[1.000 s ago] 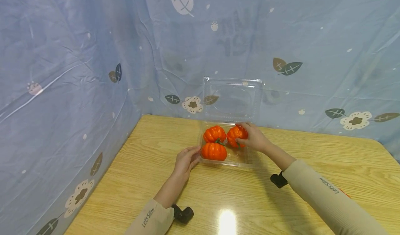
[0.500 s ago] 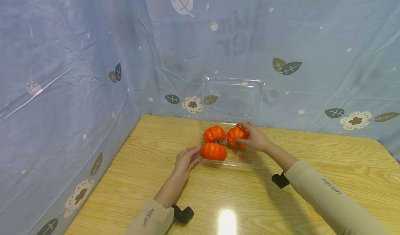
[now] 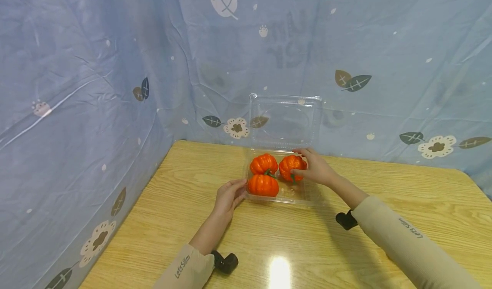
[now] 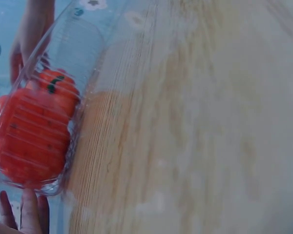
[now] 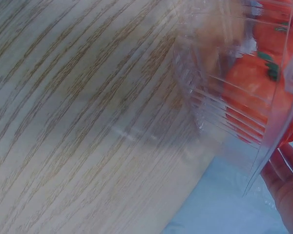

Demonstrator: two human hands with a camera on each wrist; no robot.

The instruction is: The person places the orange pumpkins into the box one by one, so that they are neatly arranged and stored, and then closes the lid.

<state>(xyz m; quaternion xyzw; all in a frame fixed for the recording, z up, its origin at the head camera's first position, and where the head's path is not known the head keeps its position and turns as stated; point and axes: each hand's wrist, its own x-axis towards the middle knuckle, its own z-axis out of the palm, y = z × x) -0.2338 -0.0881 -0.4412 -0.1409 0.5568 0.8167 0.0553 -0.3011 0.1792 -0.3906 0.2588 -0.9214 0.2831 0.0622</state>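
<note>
Three orange toy pumpkins with green stems sit in a clear plastic clamshell box. They are a rear-left pumpkin, a front-left pumpkin and a right pumpkin. The box's lid stands raised at the back. My right hand is spread around the right pumpkin, its thumb by the front and fingers behind; whether it still touches is unclear. My left hand rests at the box's left side, its fairly straight fingers against the end wall. The ribbed front wall shows in the right wrist view.
The box stands near the back of a wood-grain table. A blue patterned curtain hangs behind the table and along its left. Black wrist cameras are strapped below both sleeves, and a light reflection shines near the front.
My right hand has eased slightly to the right and its fingers have loosened from the right pumpkin, which stays in the box. The left hand has kept its place.
</note>
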